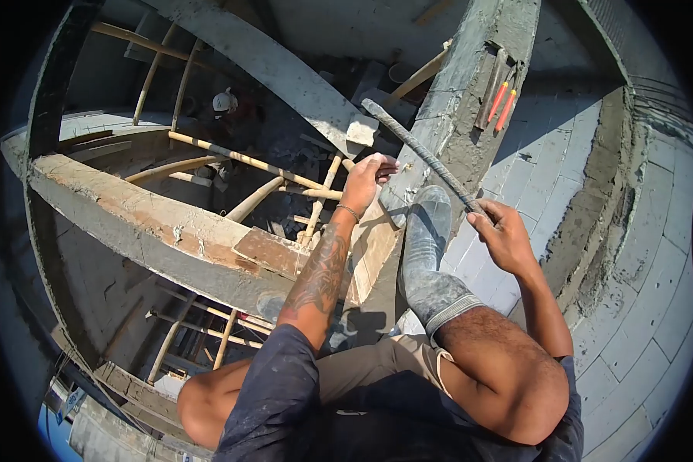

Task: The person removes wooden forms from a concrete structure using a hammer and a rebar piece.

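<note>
My right hand (pixel 503 235) is closed round the lower end of a long grey ribbed steel bar (pixel 431 160). The bar slants up and left over the concrete beam, its far tip flattened and dusty. My left hand (pixel 368 181) is near the beam's edge, its fingers drawn together; whether something small is between them I cannot make out. Just beyond it lies a pale block (pixel 362 131). A rubber boot (pixel 431 239) on my leg stands between my hands. Further up the beam, a red-handled tool (pixel 502 105) lies beside a dark flat piece (pixel 487 91).
Left of me runs a concrete beam (pixel 154 208) with timber on top. Below, bamboo poles (pixel 254 162) cross a deep opening with rubble. A person in a white helmet (pixel 225 102) is down there. Grey block walling (pixel 639 308) stands on my right, with rough mortar along it.
</note>
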`<state>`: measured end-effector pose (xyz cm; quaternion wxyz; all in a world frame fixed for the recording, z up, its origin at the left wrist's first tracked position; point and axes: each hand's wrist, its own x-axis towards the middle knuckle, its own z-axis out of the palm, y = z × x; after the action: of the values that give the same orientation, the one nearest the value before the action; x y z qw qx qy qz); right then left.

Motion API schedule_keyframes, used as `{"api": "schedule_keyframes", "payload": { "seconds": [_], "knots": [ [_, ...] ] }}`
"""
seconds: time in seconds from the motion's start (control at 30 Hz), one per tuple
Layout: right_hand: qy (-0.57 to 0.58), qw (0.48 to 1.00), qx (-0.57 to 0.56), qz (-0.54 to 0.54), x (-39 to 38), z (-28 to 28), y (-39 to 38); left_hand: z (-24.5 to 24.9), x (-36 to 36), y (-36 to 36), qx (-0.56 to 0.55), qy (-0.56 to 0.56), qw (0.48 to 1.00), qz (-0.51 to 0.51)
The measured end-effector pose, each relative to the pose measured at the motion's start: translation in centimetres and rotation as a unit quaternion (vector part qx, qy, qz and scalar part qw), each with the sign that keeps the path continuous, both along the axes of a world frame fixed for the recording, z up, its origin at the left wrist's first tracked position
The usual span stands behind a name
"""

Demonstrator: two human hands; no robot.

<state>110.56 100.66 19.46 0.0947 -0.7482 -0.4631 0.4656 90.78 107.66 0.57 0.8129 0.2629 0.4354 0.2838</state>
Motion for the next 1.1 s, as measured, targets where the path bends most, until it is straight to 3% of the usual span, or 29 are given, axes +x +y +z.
{"api": "schedule_keyframes", "payload": {
  "seconds": [0.03, 0.07, 0.1, 0.13, 0.2, 0.23, 0.33, 0.4, 0.47, 0.5, 0.53, 0.6, 0.63, 0.67, 0.77, 0.8, 0.87, 0.93, 1.0, 1.1],
  "knots": [
    [0.001, 1.0, -0.004, 0.006, 0.4, 0.3, -0.9, -2.6, -0.3, -1.5, 0.053, 0.184, 0.978, -0.081],
    [0.01, 0.999, -0.021, -0.038, 0.8, 0.6, -1.6, -5.1, -0.6, -3.1, 0.103, 0.36, 0.913, -0.161],
    [0.018, 0.996, -0.033, -0.08, 1.0, 0.5, -1.7, -7.7, -0.5, -4.4, 0.097, 0.352, 0.909, -0.199],
    [0.018, 0.996, -0.038, -0.075, 1.1, 0.5, -1.8, -7.7, 0.0, -5.1, 0.087, 0.342, 0.904, -0.24],
    [-0.043, 0.998, -0.006, -0.052, 1.7, 0.4, -1.2, -6.5, 2.5, -5.3, -0.055, 0.342, 0.89, -0.297],
    [-0.081, 0.996, -0.034, -0.029, 2.2, 1.0, -0.3, -6.9, 3.6, -5.4, -0.035, 0.379, 0.863, -0.332],
    [-0.116, 0.989, 0.008, 0.088, 4.5, 1.6, 3.0, -6.0, 4.9, -4.9, -0.098, 0.422, 0.865, -0.254],
    [-0.093, 0.991, -0.027, 0.097, 4.8, 2.4, 6.9, -7.9, 4.5, -5.4, -0.1, 0.421, 0.87, -0.238],
    [-0.088, 0.971, -0.102, 0.196, 5.6, 1.7, 11.3, -8.9, 4.0, -5.4, -0.206, 0.311, 0.896, -0.24],
    [-0.092, 0.951, -0.127, 0.265, 5.3, 1.3, 13.9, -9.8, 4.0, -6.4, -0.124, 0.295, 0.919, -0.231],
    [-0.054, 0.955, -0.147, 0.252, 5.8, -0.4, 15.6, -9.0, 3.8, -6.5, -0.128, 0.295, 0.92, -0.225],
    [-0.099, 0.918, -0.206, 0.324, 4.0, -2.1, 20.2, -7.1, 3.0, -6.1, -0.19, 0.256, 0.946, -0.052],
    [-0.108, 0.902, -0.23, 0.35, 3.7, -3.7, 22.2, -8.2, 2.7, -6.8, -0.098, 0.245, 0.964, -0.008],
    [-0.097, 0.879, -0.213, 0.415, 4.3, -6.2, 24.0, -8.0, 2.1, -6.3, -0.102, 0.249, 0.963, -0.003],
    [-0.132, 0.847, -0.281, 0.432, 0.9, -7.3, 27.4, -6.6, 0.9, -5.0, 0.032, 0.247, 0.964, -0.092],
    [-0.141, 0.839, -0.284, 0.443, 0.4, -7.8, 28.3, -6.3, 0.9, -4.8, 0.03, 0.25, 0.964, -0.086],
    [-0.162, 0.824, -0.312, 0.444, 0.1, -9.6, 29.6, -5.9, 1.1, -4.6, 0.092, 0.326, 0.907, -0.249],
    [-0.182, 0.808, -0.346, 0.44, 0.2, -12.1, 29.0, -5.8, 1.1, -5.2, 0.069, 0.348, 0.9, -0.251],
    [-0.079, 0.806, -0.41, 0.42, 0.4, -14.9, 27.1, -5.6, 0.9, -6.0, 0.105, 0.322, 0.931, -0.133],
    [-0.076, 0.812, -0.383, 0.433, 0.6, -16.3, 25.8, -5.0, 0.6, -5.5, 0.043, 0.275, 0.945, -0.172]
  ]
}}
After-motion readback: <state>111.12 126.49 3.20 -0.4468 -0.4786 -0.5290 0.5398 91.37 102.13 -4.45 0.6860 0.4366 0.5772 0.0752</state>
